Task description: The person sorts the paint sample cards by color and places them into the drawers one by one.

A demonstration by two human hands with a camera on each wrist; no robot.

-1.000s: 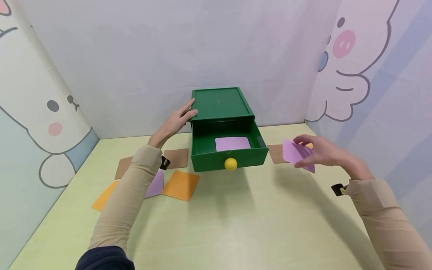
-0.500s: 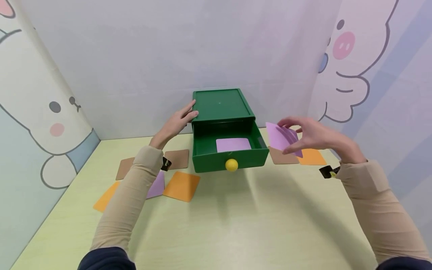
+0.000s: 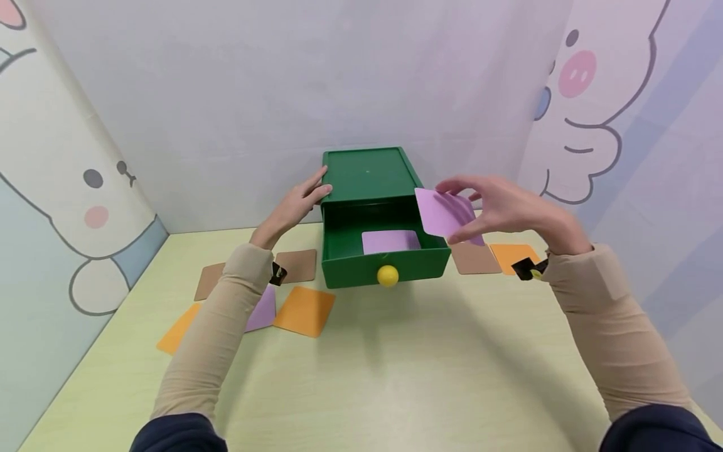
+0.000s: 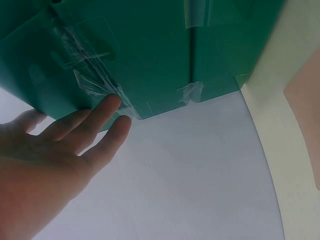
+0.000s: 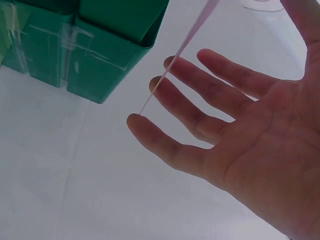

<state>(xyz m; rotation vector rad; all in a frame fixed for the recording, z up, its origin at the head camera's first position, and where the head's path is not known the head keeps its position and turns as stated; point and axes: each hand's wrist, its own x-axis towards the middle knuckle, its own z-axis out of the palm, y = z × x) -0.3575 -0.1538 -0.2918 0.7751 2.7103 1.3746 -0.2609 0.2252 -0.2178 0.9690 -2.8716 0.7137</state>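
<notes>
plainly | purple card (image 3: 439, 213) | pinched in right grip (image 3: 503, 204) | jutting out leftward

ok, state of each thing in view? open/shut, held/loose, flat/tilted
Drawer: pulled open
Yellow knob: untouched
Held purple card: raised, tilted
Right hand: pinching that card
Left hand: touching the green box
Inner purple card: loose in drawer
Left purple card: flat, partly hidden by sleeve
Orange cards: flat
Brown cards: flat
</notes>
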